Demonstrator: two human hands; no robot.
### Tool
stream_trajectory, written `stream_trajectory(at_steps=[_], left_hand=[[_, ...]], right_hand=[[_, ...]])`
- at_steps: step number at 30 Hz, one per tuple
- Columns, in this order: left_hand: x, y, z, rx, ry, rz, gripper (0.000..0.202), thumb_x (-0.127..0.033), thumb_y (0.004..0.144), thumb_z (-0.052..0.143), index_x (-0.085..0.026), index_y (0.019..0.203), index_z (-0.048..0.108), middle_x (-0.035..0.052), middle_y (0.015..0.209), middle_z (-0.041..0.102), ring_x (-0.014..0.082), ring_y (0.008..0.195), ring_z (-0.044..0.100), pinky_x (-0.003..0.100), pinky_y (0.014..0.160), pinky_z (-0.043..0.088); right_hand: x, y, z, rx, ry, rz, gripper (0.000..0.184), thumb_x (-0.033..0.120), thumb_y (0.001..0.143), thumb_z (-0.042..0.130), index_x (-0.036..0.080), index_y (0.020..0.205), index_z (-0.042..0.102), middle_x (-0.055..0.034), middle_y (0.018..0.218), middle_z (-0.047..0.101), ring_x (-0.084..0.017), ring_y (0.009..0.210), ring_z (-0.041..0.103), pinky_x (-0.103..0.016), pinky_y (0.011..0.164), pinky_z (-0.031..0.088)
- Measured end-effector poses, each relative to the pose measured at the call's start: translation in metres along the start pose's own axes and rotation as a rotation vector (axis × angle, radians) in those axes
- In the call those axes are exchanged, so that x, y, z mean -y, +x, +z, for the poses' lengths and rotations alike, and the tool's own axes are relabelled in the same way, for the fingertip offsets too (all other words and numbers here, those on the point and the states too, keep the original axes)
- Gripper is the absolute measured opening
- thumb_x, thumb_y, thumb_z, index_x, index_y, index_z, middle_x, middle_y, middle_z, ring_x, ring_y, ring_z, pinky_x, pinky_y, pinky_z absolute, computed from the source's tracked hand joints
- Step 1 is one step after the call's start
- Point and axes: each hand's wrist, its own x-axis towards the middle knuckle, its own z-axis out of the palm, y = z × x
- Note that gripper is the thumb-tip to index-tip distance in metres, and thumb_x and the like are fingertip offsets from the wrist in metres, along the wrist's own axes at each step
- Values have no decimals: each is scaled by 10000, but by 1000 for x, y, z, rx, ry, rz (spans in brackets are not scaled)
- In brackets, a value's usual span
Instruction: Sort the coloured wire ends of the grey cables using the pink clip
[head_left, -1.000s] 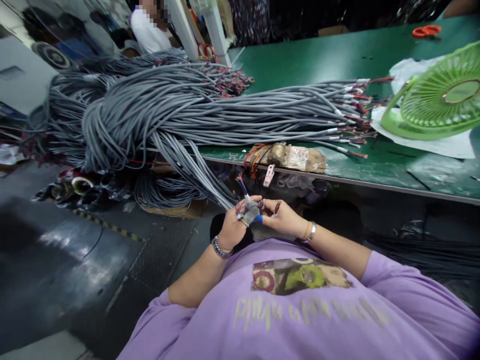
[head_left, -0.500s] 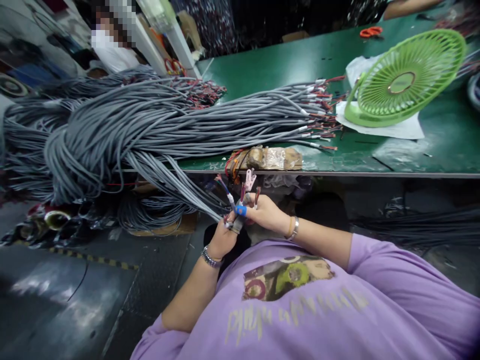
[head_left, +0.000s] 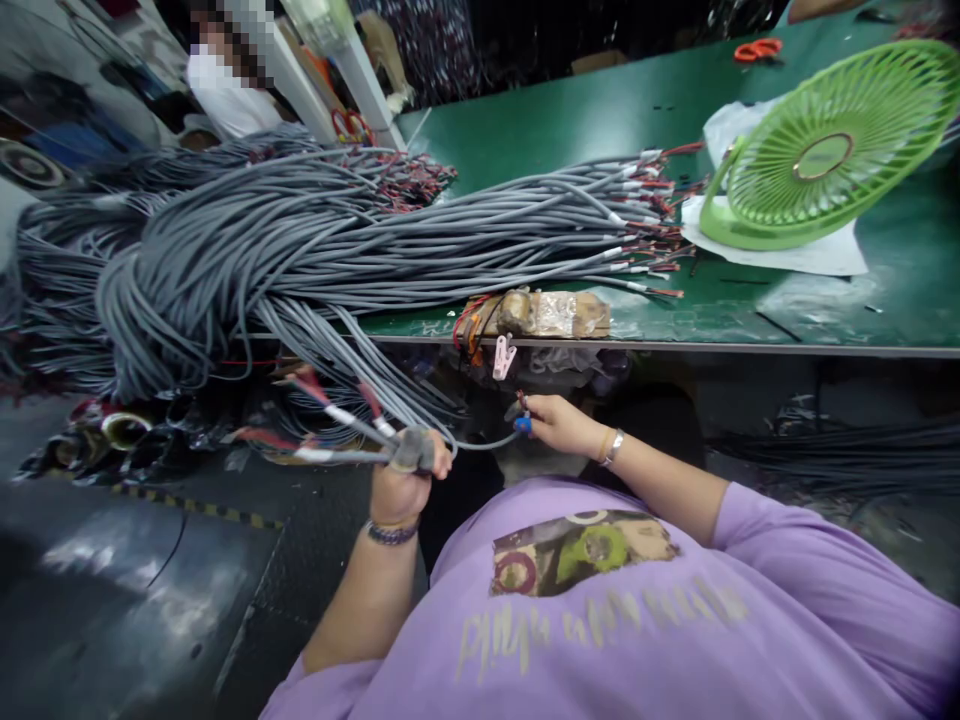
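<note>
My left hand (head_left: 405, 475) is closed around a few grey cables (head_left: 337, 425) whose stripped red and white ends point up and left. A fabric finger guard covers its thumb. My right hand (head_left: 551, 420) pinches one grey cable (head_left: 480, 443) near its end, with blue tape on a fingertip. That cable curves from the right hand back to the left hand. Both hands are below the edge of the green table (head_left: 787, 310), in front of my purple shirt. A large pile of grey cables (head_left: 300, 240) lies on the table and hangs over its left edge toward my hands.
A green fan (head_left: 825, 150) lies on white paper at the right of the table. A taped block with a pink clip (head_left: 504, 355) sits at the table edge. Orange scissors (head_left: 757, 48) lie at the back. Another person in white (head_left: 225, 85) is at the far left.
My hands have separated. The left hand swung down and left with the cable ends, and the right hand pulled one cable out to the right.
</note>
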Motion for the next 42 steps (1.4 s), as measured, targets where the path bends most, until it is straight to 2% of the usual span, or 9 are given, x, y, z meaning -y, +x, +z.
stream_trajectory(at_steps=[4, 7, 11, 14, 17, 22, 29, 32, 42], left_hand=[[-41, -25, -29, -13, -84, 113, 597, -619, 748, 631, -187, 397, 417, -33, 330, 310, 85, 287, 331, 259, 381, 322], [-63, -44, -55, -8, 11, 117, 431, -585, 760, 645, -209, 550, 631, -57, 294, 262, 88, 253, 314, 250, 369, 311], [-59, -55, -69, 64, 178, -33, 340, -507, 779, 674, -179, 724, 742, -9, 360, 466, 127, 319, 468, 266, 388, 403], [-31, -43, -48, -17, 184, -26, 345, -509, 782, 681, -173, 763, 758, 81, 666, 715, 211, 583, 675, 331, 557, 552], [-1, -20, -6, -1, 261, -8, 372, -504, 840, 622, -184, 976, 755, 120, 1078, 732, 262, 935, 701, 387, 811, 571], [16, 10, 46, 60, 402, 172, 389, -460, 840, 644, -207, 1131, 693, 74, 1147, 705, 237, 1133, 620, 369, 1037, 450], [16, 13, 42, 121, 479, -38, 327, -449, 863, 613, -158, 995, 678, -25, 547, 615, 101, 449, 546, 227, 516, 475], [19, 8, 38, 40, 465, -75, 292, -438, 812, 676, -150, 810, 631, -16, 567, 618, 99, 455, 575, 214, 497, 474], [25, 6, 36, -17, 297, -129, 318, -391, 707, 781, -167, 808, 580, 1, 661, 678, 160, 562, 671, 286, 565, 574]], right_hand=[[-26, 4, -16, -162, -293, -4, 104, 125, 807, 555, 171, 714, 553, -27, 736, 569, -142, 674, 498, -286, 699, 420], [-36, 9, -26, -255, -394, 27, 114, 104, 807, 555, 178, 723, 533, -55, 754, 562, -166, 706, 492, -311, 723, 405], [-30, 14, -25, -309, -335, 59, 171, 61, 782, 555, 176, 671, 493, -48, 707, 537, -148, 681, 482, -312, 716, 406], [-7, 12, -9, -205, -70, 97, 134, 206, 839, 571, 156, 718, 541, -36, 698, 564, -134, 642, 527, -284, 639, 443], [26, 8, 11, 13, 371, 125, 301, 421, 772, 694, 144, 837, 596, -34, 785, 638, -124, 656, 592, -272, 628, 510], [56, 5, 26, 2, 616, 123, 443, 526, 661, 778, 148, 803, 594, -6, 711, 644, -120, 642, 617, -247, 598, 537], [53, -2, 9, -43, 479, 206, 233, 276, 756, 713, 145, 910, 597, 28, 683, 615, -75, 529, 562, -194, 491, 493], [58, 2, 4, -32, 539, 229, 248, 267, 760, 708, 154, 917, 554, 53, 612, 572, -74, 480, 530, -201, 460, 491], [55, 15, 17, -60, 599, 242, 346, 380, 701, 782, 161, 782, 526, 63, 532, 548, -60, 443, 492, -175, 433, 422]])
